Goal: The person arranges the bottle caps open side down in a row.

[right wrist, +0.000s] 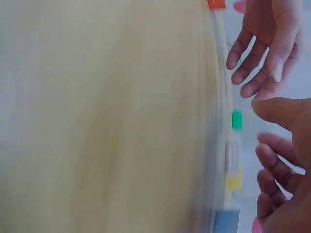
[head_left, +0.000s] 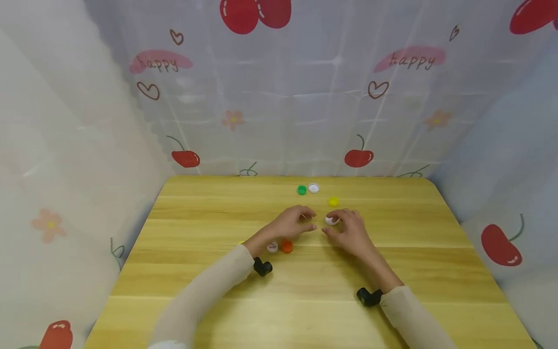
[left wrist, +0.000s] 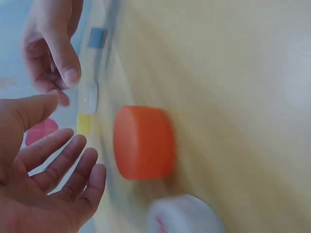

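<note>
In the head view my left hand (head_left: 296, 223) hovers over the table's middle, palm facing the other hand, fingers loosely bent. Nothing is in its grasp in the left wrist view, where an orange bottle cap (left wrist: 146, 143) and a white cap (left wrist: 184, 216) stand near it. My right hand (head_left: 350, 232) faces it across a small gap, thumb and fingers apart. A pale cap (head_left: 330, 221) shows behind its fingertips, partly hidden. Between the right hand's fingers (right wrist: 279, 172) I see no object in the right wrist view.
Toward the back of the wooden table (head_left: 209, 203) lie a green cap (head_left: 302, 190), a white cap (head_left: 314, 187) and a yellow cap (head_left: 333, 201). Another yellow piece (head_left: 241, 242) peeks out beside the left wrist. A blue cap (right wrist: 227, 221) shows in the right wrist view. Printed curtains surround the table.
</note>
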A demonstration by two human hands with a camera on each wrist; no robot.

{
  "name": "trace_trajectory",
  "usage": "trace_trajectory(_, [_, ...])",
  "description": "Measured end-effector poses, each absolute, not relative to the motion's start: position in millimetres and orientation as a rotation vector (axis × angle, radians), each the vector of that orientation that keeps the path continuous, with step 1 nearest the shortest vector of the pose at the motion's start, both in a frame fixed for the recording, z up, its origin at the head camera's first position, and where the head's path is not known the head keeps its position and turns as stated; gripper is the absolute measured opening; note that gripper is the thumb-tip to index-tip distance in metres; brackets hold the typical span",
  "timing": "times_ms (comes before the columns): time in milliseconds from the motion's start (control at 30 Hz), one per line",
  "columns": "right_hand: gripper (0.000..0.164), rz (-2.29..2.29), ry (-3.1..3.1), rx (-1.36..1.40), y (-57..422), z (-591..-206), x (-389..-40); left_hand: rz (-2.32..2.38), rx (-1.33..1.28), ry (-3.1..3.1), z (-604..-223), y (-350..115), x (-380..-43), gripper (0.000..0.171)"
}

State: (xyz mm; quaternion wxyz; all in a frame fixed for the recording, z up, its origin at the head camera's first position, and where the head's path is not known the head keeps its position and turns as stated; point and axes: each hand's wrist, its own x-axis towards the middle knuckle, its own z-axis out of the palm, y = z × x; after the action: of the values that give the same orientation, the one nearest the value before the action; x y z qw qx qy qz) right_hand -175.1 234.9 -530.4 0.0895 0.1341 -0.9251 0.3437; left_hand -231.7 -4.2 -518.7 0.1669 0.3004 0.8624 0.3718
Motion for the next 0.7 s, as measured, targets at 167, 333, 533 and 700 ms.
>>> trace_trajectory(167, [0.053,1.004,-2.845,0.23,251.3,-531.4,-184.5,1.052,0.822,2.512,-516.4,20.6,-245.3,0.04])
trace_trajectory(333, [0.05,1.0,-2.94,0.212,264.8,-532.1,-193.5,0.895,0.848,2.587,-515.6,44.1,-254.1,0.042])
trace_trajectory(533, [0.043,1.064,-2.963,0.224,270.1,-533.5,-201.1,0.781,0.814,2.642,-516.8,58.9,-258.6,0.039])
trace_trajectory(700, [0.036,1.099,-2.936,0.249,269.9,-536.2,-202.2,0.725,0.828,2.675,-520.2,65.7,-258.2,0.032])
